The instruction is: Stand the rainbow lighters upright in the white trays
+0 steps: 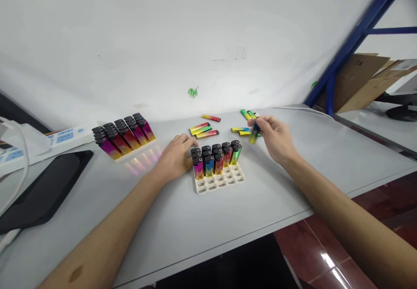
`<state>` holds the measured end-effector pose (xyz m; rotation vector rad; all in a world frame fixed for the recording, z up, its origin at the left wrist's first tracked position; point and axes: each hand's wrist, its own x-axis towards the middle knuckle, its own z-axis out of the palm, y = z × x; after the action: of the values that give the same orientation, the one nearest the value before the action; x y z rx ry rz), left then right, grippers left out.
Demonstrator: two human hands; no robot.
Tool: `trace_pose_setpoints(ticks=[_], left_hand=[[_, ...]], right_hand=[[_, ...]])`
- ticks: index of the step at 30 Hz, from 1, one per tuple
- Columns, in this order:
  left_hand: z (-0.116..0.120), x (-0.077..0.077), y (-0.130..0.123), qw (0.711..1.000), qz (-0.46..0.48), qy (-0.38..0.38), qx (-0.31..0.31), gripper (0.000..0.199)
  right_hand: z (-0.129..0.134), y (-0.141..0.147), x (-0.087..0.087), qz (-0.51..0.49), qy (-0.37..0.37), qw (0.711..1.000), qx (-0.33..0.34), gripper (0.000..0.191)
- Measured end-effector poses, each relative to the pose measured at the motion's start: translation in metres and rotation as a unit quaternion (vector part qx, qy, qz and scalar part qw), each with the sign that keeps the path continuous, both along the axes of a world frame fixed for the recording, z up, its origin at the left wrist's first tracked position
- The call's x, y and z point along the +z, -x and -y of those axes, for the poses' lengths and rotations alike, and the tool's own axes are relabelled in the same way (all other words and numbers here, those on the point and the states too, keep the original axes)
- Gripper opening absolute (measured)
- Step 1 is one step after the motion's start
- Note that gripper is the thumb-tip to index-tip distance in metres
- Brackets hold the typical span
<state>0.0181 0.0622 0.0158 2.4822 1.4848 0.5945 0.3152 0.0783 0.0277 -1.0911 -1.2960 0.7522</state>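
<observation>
A white tray with rows of holes stands in the middle of the table, with several upright black-topped lighters in its rear rows and bare holes at its front. My left hand rests at the tray's left rear side, fingers bent, its fingertips partly hidden behind the lighters. To the right, above the table, my right hand pinches a yellow and dark lighter, blurred by motion. Loose lighters lie behind the tray: red and green ones, a red-yellow one, and green and yellow ones.
A second tray full of upright lighters stands at the left. Farther left are a black phone, a white power strip and a white cable. Cardboard boxes and a blue metal frame stand at the right.
</observation>
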Motion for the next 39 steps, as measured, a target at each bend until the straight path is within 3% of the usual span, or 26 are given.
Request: trace_pose_setpoints(ticks=[3,8,16,22,27,32,39], left_hand=[[0.000,-0.001,0.001,1.000,-0.001,0.000,-0.001,0.031],[0.000,0.000,0.000,1.000,0.000,0.008,0.002,0.030],[-0.001,0.000,0.001,1.000,-0.003,0.008,0.000,0.030],[-0.002,0.000,0.001,1.000,-0.003,0.003,-0.005,0.031],[-0.001,0.000,0.001,1.000,-0.004,0.002,-0.004,0.029],[0.000,0.001,0.001,1.000,-0.003,0.004,-0.007,0.029],[0.000,0.000,0.002,1.000,0.007,0.006,-0.008,0.029]], right_hand=[[0.004,-0.002,0.006,-0.141,0.078,0.986,0.047,0.034],[0.009,0.007,0.002,-0.117,0.218,0.960,0.134,0.042],[0.016,0.001,0.019,-0.208,0.160,0.950,0.169,0.037],[0.017,0.013,0.007,-0.119,0.243,0.943,0.196,0.055],[0.018,0.016,0.006,-0.107,0.209,0.958,0.167,0.047],[0.019,0.016,0.007,-0.118,0.196,0.955,0.189,0.046],[0.019,0.017,-0.002,-0.056,0.202,0.954,0.213,0.053]])
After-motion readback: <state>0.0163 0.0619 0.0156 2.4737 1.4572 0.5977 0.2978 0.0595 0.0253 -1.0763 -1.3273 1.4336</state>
